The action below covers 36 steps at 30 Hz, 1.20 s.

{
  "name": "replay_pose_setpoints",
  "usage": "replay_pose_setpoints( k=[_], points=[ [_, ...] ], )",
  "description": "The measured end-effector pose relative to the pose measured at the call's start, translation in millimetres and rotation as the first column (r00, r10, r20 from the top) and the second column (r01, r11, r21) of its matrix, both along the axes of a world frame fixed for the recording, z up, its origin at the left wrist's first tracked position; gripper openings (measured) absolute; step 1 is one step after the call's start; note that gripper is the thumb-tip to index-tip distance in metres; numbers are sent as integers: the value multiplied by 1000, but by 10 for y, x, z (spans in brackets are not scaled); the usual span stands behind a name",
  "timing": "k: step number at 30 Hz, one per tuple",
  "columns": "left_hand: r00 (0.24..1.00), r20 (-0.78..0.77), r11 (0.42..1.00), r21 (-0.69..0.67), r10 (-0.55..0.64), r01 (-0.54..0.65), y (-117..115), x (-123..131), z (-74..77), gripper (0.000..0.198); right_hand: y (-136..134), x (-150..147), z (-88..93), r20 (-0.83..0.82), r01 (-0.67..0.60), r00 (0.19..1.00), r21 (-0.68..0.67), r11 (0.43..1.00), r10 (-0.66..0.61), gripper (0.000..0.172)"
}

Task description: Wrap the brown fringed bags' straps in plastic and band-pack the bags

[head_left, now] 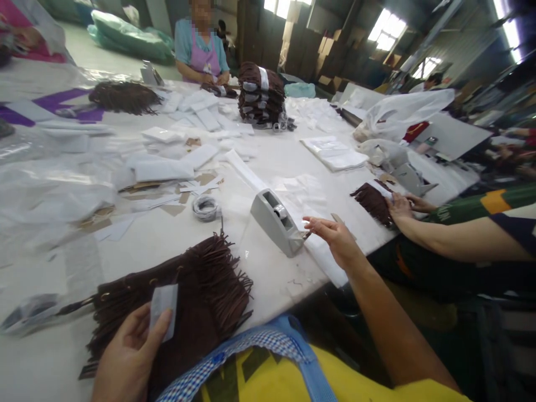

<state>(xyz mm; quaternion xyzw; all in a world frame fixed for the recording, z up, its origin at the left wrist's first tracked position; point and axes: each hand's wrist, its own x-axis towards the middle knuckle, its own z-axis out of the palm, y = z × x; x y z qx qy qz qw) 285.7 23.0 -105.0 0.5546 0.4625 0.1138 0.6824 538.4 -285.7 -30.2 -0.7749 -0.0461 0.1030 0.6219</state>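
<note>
A dark brown fringed bag (pixel 201 301) lies on the white table (pixel 268 279) right in front of me. My left hand (pixel 129 352) rests on it, thumb pressing a small white paper piece (pixel 164 304) against the suede. My right hand (pixel 335 237) reaches out to the grey tape dispenser (pixel 278 220), fingertips pinched at its cutting end on a strip of clear tape that is hard to make out.
A roll of tape (pixel 206 207) and paper scraps lie beyond the bag. A stack of brown bags (pixel 260 92) stands far back by a seated person (pixel 201 50). Another person's arms (pixel 439 231) work a brown fringed piece (pixel 374 202) at right. Plastic sheets cover the left.
</note>
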Motion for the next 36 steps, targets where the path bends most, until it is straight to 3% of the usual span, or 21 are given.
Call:
replay_pose_setpoints(
  k=[4, 11, 15, 19, 21, 23, 26, 28, 32, 36],
  points=[
    [1000, -20, 1000, 15, -2, 3, 8, 17, 9, 34, -84, -142, 3, -58, 58, 996, -99, 993, -64, 37],
    [999, -50, 1000, -29, 7, -9, 7, 49, 67, 28, -233, -213, -138, -285, 50, 956, -82, 995, -72, 42],
    [997, -81, 1000, -11, 12, -13, 26, 43, 43, 31, -279, -180, -321, -269, 82, 959, -38, 996, -89, 43],
    [1000, 26, 1000, 1, -4, 4, 19, 17, 5, 42, -200, -315, -519, -224, 86, 968, -111, 990, -110, 45],
    [996, 87, 1000, 8, -28, 28, 2, 6, 9, 47, 0, -459, -551, -217, -28, 976, -133, 991, -2, 41],
    [990, 135, 999, 20, -46, 43, -14, 4, 27, 50, 332, -625, -515, -205, -252, 952, -107, 962, 226, 34],
    [982, 180, 997, 42, -65, 59, -29, 9, 55, 53, 981, -859, -389, -161, -516, 843, 26, 856, 513, 30],
    [978, 193, 996, 52, -84, 75, -34, 5, 62, 54, 1405, -972, -318, -142, -617, 766, 115, 779, 628, 30],
    [966, 231, 993, 63, -116, 104, -31, -23, 35, 51, 1969, -1063, -310, -57, -759, 624, 190, 622, 779, 39],
    [956, 265, 992, 55, -126, 116, -16, -55, -4, 48, 2143, -1061, -387, -28, -797, 599, 77, 599, 800, 53]
  ],
)
